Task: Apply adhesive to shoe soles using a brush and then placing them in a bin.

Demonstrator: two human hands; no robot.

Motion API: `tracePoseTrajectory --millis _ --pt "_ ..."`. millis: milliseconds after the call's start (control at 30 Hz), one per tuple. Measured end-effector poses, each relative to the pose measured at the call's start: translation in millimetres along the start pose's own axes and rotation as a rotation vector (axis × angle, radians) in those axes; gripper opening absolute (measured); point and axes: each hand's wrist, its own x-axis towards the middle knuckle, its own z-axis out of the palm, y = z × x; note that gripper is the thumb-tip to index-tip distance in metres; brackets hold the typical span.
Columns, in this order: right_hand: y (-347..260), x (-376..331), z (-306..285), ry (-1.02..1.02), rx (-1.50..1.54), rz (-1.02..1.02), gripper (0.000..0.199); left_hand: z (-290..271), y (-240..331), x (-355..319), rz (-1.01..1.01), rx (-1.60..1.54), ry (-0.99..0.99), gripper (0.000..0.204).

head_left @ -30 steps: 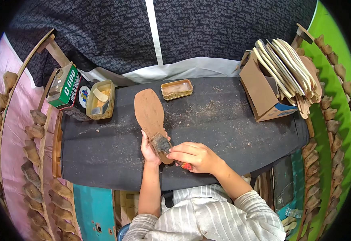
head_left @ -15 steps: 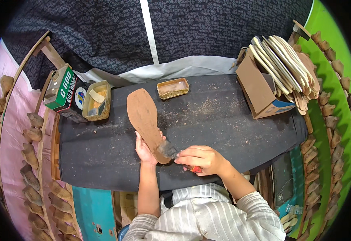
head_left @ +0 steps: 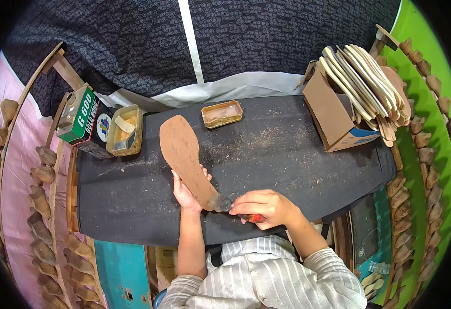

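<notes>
My left hand [head_left: 184, 191] is closed around the narrow middle of a tan shoe sole [head_left: 180, 147], thumb at one edge and fingertips showing past the other. The sole tilts over the table, its wide toe end pointing away from me. In my right hand [head_left: 266, 207] I grip a brush [head_left: 257, 218] with a red handle end. Its dark bristles lie at the heel end of the sole, at the edge nearest my right hand. Whether the bristles carry anything cannot be seen.
A dark cloth-covered table [head_left: 287, 170] bears scattered shavings. Left stand a metal can [head_left: 84, 121] and a tub [head_left: 124, 130] holding scraps; at the back, a small tray [head_left: 222, 114]. A cardboard box [head_left: 333, 110] of soles [head_left: 362, 82] stands right. Racks of wooden shoe lasts [head_left: 40, 226] flank both sides.
The brush has moved slightly right and down, from the face of the heel to its edge. The sole has shifted a little left in my left hand.
</notes>
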Motion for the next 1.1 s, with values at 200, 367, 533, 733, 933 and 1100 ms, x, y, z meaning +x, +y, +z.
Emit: tracePoseTrajectory --millis 200,367,533,733,933,1100 --pt "6 20 9 0.266 -0.204 -0.025 0.038 24 -7 -1 0.017 0.065 0.264 0.060" --pt "10 12 17 0.081 -0.125 0.004 0.045 0 -1 -2 0.012 0.076 -0.020 0.061" --pt "8 1 8 -0.083 0.003 0.071 0.048 -4 -1 2 0.064 0.045 -0.008 0.062" --pt "8 12 -7 0.000 0.092 0.109 0.046 9 -5 -1 -0.015 0.091 0.101 0.061" --pt "16 39 -3 0.393 -0.328 0.014 0.044 3 -9 -6 -0.172 0.159 -0.089 0.063" --pt "20 40 3 0.296 -0.316 -0.021 0.042 14 -8 -8 -0.185 0.068 0.068 0.064"
